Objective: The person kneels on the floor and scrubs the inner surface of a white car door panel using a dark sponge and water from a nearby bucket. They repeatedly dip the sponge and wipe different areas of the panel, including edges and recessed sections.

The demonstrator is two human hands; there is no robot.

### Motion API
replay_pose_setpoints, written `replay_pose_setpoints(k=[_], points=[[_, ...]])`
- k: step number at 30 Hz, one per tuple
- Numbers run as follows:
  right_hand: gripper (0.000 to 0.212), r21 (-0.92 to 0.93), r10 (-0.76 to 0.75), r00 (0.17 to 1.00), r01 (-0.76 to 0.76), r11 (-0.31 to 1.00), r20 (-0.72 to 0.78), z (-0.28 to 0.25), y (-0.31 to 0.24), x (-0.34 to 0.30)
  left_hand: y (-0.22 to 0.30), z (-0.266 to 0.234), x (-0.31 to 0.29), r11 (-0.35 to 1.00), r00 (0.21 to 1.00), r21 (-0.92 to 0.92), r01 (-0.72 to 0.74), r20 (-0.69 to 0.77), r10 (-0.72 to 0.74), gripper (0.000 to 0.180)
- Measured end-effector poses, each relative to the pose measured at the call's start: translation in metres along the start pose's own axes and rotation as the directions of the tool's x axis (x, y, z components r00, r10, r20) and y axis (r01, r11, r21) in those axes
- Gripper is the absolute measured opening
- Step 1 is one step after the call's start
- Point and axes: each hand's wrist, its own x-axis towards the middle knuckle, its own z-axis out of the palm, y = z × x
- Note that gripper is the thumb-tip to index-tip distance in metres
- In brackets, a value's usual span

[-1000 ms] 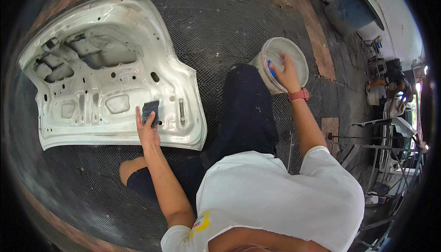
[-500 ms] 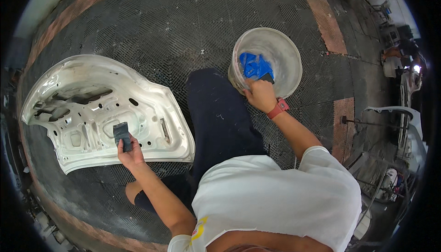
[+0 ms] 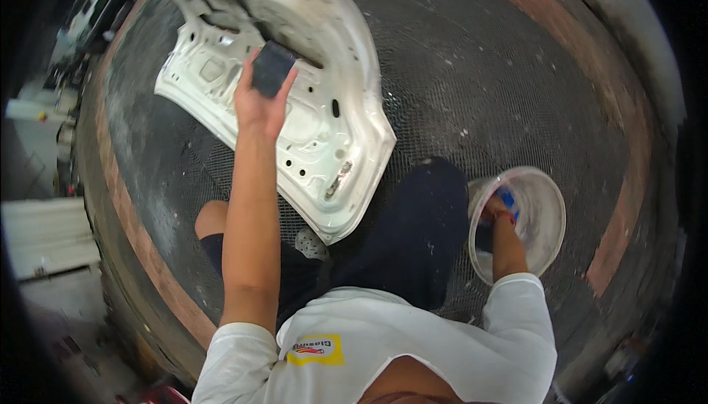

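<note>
One dark pad (image 3: 273, 68) is held between the left hand's (image 3: 262, 113) spread thumb and fingers over the white panel (image 3: 369, 127); right hand (image 3: 494, 206), grip hidden, reaches inside bucket (image 3: 547, 220) toward floor's (image 3: 472, 87) right edge; withdrawal likely needs rim clearance.

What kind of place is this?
Probably a car body workshop: there's a bare white car trunk lid on the dark textured floor, a dark flat pad in the left hand, and a bucket with the right hand inside.
</note>
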Motion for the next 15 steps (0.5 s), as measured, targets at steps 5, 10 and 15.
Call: replay_pose_setpoints(k=[5,10,15], points=[[0.032,0.059,0.023,0.999,-0.026,0.998,0.043,0.001,0.014,0.016,0.018,0.069,0.008,0.936,0.954,0.232,-0.263,-0.08,0.288,0.067],[0.031,0.658,-0.321,0.79,-0.133,0.741,0.522,-0.085,-0.003,-0.013,0.021,0.109,0.063,0.43,0.751,0.672,-0.603,0.294,0.592,0.077],[0.031,0.791,-0.589,0.778,0.496,0.359,-0.22,0.041,-0.177,-0.186,-0.008,0.11,0.112,-0.044,0.531,0.711,-0.702,0.563,0.633,0.078]])
